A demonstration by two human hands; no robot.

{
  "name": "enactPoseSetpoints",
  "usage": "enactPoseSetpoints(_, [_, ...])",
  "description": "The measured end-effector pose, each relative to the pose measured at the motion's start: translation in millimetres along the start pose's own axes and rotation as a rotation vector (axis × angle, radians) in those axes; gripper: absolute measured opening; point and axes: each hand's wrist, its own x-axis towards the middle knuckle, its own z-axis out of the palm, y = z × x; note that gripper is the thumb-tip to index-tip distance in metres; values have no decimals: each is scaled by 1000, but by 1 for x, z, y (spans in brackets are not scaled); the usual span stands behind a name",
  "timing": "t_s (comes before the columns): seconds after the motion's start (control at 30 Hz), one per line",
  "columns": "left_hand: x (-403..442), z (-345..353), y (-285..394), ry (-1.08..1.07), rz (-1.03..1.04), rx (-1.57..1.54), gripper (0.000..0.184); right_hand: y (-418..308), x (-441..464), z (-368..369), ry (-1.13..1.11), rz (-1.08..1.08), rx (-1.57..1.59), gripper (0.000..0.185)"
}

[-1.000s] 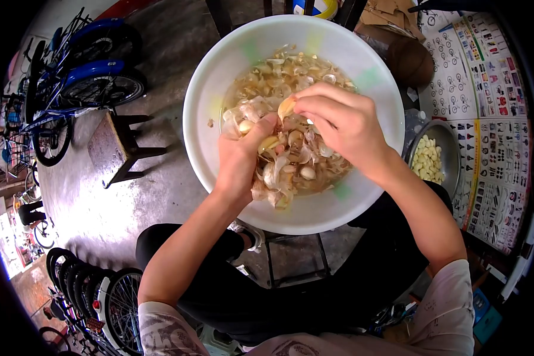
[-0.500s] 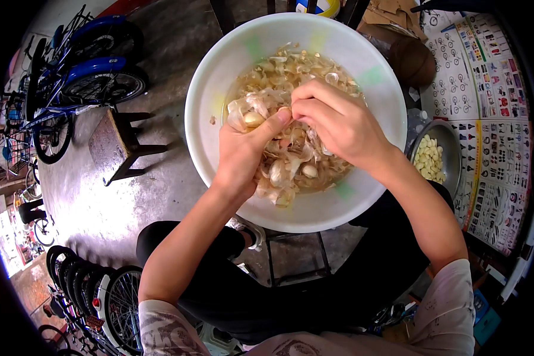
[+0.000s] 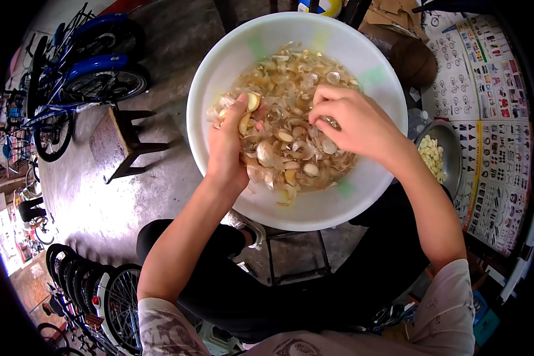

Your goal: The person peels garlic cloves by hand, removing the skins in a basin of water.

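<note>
My left hand (image 3: 226,148) is over the left part of a large white plastic basin (image 3: 302,221), fingers closed around garlic cloves (image 3: 253,101) with papery skin on them. Above the basin's right half, my right hand (image 3: 356,121) has its fingertips pinched together. Whatever is between them is hidden among the skins behind. Shallow water in the basin carries many loose garlic skins (image 3: 291,77), with several unpeeled cloves (image 3: 310,169) among them.
A metal bowl (image 3: 453,139) of peeled cloves (image 3: 431,157) stands right of the basin, beside a printed poster sheet (image 3: 480,136). A wooden stool (image 3: 110,145) is on the left, with bicycles (image 3: 104,80) beyond. A black metal frame (image 3: 296,279) shows below the basin.
My hands were together over the basin's middle and have moved apart. The left hand went left with its garlic, now showing more bare cloves; the right went slightly right and down.
</note>
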Motion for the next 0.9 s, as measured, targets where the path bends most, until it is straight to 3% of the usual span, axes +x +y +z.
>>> enactPoseSetpoints(0.07, [-4, 5, -1, -18, 2, 2, 27, 16, -5, 9, 129, -94, -287, 12])
enactPoseSetpoints(0.13, [-7, 9, -3, -30, 6, 7, 28, 10, 2, 11, 177, -118, -314, 14])
enactPoseSetpoints(0.2, [-8, 12, -7, -25, 23, 51, 29, -6, 8, 6, 313, -53, 71, 16])
enactPoseSetpoints(0.23, [-8, 11, -9, -67, 39, 46, 27, -17, 10, 4, 312, -53, 71, 16])
enactPoseSetpoints(0.3, [-13, 15, -10, -93, 40, 66, 27, -35, 11, 2, 201, 262, 568, 22])
enactPoseSetpoints(0.43, [-17, 19, -14, -78, 28, 88, 27, -32, 11, 24, 357, 93, 555, 23])
enactPoseSetpoints(0.67, [-15, 16, -17, -71, 60, 117, 25, -22, 13, 29, 362, 49, 579, 20])
enactPoseSetpoints(0.9, [-19, 29, -11, 21, 97, 146, 18, -22, 12, 24, 246, 295, 844, 19])
